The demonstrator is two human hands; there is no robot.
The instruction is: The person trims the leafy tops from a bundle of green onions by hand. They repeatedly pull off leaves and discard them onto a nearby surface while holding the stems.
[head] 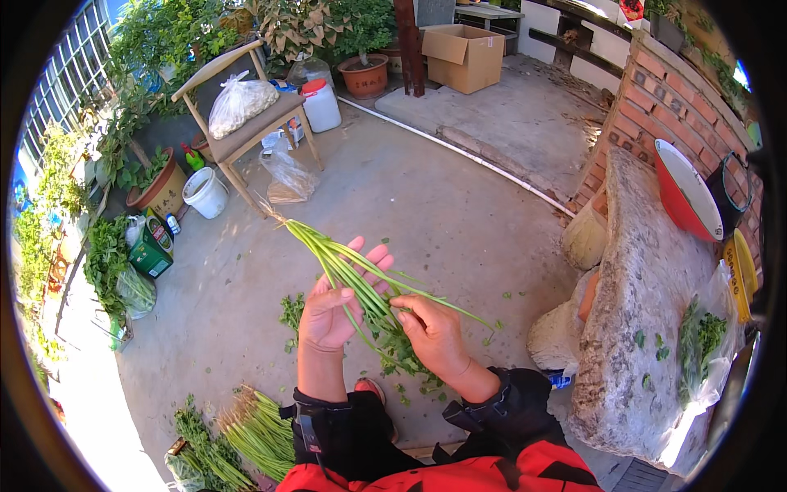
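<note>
A bunch of cilantro (344, 264) with long green stems lies across my left hand (335, 307), its roots pointing to the upper left. The left palm faces up under the stems, thumb over them and fingers partly spread. My right hand (436, 335) has thumb and fingertips pinched at the stems near the leafy end, which hangs below and partly behind this hand. Loose cilantro leaves (403, 393) lie on the concrete floor beneath. At the lower left rest a bundle of rooted stems (261, 433) and another leafy bunch (212, 446).
A wooden chair (258, 126) holding a plastic bag stands upper left, near a white bucket (206, 194) and potted plants. At right, a stone slab (639, 295) bears a red basin (682, 197) and a bag of greens (707, 344). A cardboard box (464, 61) stands farther back.
</note>
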